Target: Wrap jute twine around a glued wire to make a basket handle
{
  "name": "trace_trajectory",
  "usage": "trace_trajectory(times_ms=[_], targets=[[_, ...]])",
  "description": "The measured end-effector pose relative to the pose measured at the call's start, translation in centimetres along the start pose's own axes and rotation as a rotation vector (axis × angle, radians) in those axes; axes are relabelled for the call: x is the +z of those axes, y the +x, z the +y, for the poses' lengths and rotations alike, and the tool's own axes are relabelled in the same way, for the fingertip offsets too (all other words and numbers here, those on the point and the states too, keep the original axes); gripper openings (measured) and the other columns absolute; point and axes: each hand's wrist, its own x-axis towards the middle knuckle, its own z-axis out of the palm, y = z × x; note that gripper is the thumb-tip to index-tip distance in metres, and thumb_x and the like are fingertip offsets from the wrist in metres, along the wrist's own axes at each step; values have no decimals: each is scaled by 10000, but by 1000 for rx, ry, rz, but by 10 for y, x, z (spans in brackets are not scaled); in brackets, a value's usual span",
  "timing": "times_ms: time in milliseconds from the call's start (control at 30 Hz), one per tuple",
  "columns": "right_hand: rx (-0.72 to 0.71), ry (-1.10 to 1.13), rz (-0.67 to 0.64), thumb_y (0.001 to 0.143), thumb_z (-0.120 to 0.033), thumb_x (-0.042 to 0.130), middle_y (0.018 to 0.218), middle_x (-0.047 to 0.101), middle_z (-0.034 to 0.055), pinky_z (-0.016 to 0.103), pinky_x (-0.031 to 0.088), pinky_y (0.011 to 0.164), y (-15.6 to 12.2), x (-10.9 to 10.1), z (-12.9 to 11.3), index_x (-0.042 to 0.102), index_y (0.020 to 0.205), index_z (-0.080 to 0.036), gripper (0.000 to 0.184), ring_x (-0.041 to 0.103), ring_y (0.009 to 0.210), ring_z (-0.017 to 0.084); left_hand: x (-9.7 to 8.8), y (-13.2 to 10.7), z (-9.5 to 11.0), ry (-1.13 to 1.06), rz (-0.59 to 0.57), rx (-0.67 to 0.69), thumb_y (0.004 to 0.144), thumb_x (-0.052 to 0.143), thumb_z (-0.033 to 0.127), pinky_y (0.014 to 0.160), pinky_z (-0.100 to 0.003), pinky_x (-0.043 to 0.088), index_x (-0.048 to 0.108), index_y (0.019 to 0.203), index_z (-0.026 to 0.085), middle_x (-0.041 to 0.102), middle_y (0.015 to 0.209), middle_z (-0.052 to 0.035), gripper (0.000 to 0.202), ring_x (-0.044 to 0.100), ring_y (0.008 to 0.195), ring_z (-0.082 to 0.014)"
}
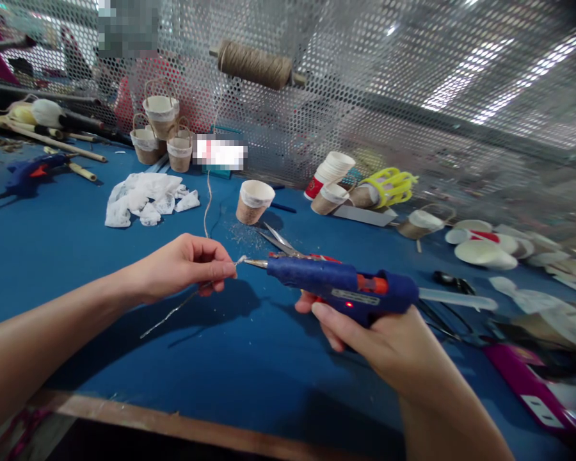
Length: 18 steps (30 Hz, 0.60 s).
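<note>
The left hand, reaching inward, pinches a thin strand [173, 314]; the right hand [384, 349] grips a blue glue gun [312, 276] above the surface [249, 384], long axis crosswise, nozzle [256, 263] pointing left at the strand's tip.

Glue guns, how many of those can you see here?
2: one glue gun in the right hand, the other glue gun on the blue table, near the picture's left edge.

On my remote feed I saw: glue gun [312, 277] dark blue, orange inset [372, 283] | indicator light [349, 305] red | glue stick [461, 299] milky white | tabletop [182, 378] blue | cup [252, 210] tan, white-banded | twine spool [254, 64] brown | netting [394, 187] yellow | perforated panel [365, 57] silver-grey, dotted with round holes
</note>
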Motion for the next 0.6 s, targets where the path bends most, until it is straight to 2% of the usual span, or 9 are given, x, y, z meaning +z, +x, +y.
trace_trajectory(times_ms=[300, 600], targets=[[-16, 58, 20, 750, -273, 565, 707, 639, 35, 193, 400, 385, 0, 4, -2, 578, 798, -157, 125, 429, 397, 42, -1, -1, -2, -131, -48, -34, 734, 596, 294, 466, -186, 318, 584, 707, 124, 549, 547, 30, 173, 452, 465, -45], [13, 95, 22, 733, -278, 590, 711, 645, 28, 196, 401, 386, 0, 5, -2, 565, 813, -165, 141, 440, 400, 45, 0, -3, -2, -161, -67, -43, 730, 601, 286, 462, -181, 319, 588, 706, 120, 553, 544, 31, 169, 460, 465, -42]])
